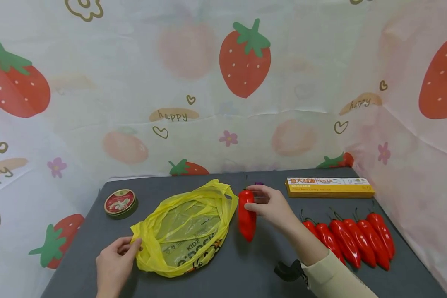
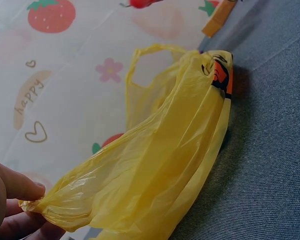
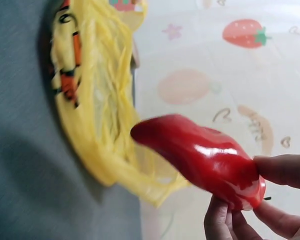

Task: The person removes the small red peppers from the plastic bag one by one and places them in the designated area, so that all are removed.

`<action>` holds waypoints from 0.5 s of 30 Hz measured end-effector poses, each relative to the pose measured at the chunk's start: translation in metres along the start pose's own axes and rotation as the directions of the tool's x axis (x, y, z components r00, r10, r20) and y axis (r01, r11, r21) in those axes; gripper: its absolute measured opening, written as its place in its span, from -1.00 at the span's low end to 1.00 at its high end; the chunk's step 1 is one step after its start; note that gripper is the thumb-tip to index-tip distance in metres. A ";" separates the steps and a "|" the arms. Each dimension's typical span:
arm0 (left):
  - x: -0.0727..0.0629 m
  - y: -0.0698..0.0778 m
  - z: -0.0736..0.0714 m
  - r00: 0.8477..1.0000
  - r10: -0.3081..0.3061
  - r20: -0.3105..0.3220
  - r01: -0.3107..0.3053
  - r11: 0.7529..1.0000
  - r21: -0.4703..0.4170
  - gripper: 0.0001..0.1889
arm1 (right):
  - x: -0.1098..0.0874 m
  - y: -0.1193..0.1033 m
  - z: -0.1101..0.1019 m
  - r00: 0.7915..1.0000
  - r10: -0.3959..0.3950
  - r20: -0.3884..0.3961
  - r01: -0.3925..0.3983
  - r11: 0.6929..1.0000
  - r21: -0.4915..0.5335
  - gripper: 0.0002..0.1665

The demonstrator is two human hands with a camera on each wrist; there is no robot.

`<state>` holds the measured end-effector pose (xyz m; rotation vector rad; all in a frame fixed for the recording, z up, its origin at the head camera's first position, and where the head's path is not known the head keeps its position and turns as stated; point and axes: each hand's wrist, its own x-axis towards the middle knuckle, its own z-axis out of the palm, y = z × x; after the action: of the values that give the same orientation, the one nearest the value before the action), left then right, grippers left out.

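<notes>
A yellow plastic bag [image 1: 160, 265] lies spread on the table with its mouth facing up; printed lettering shows through it. My left hand [image 1: 115, 260] pinches the bag's left edge between thumb and fingers, and the left wrist view shows the gathered plastic [image 2: 65, 210] at the fingertips. Just right of the bag, my right hand [image 1: 272, 205] holds a glossy red pepper [image 1: 247, 221] near its stem end, tip pointing down, above the table. In the right wrist view the pepper [image 3: 205, 155] is gripped at its wide end, apart from the bag.
Several more red peppers [image 1: 361, 242] lie in a row at the right, partly behind my right forearm. A yellow and white pasta box [image 1: 329, 188] lies at the back right. At the back left stands a round tin [image 1: 121, 203]. A patterned cloth [image 1: 193, 82] hangs behind the table.
</notes>
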<state>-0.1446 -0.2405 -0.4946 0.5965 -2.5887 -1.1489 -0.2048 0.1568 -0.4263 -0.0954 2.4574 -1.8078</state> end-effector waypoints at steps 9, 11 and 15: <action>0.000 0.000 0.001 1.000 -0.004 -0.003 0.004 1.000 0.006 -0.62 | -0.020 0.038 -0.029 0.997 0.058 -0.058 -0.061 0.996 -0.059 -0.42; -0.001 0.000 0.001 1.000 -0.001 -0.003 0.001 1.000 0.009 -0.61 | -0.024 0.046 -0.033 0.996 0.060 -0.069 -0.066 0.994 -0.089 -0.42; -0.002 -0.001 0.001 1.000 0.004 -0.004 -0.004 1.000 0.016 -0.61 | -0.032 0.061 -0.041 0.994 0.069 -0.086 -0.080 0.988 -0.134 -0.41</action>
<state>-0.1430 -0.2390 -0.4960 0.5962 -2.5970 -1.1259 -0.1771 0.2170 -0.4711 0.0618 2.6018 -1.6431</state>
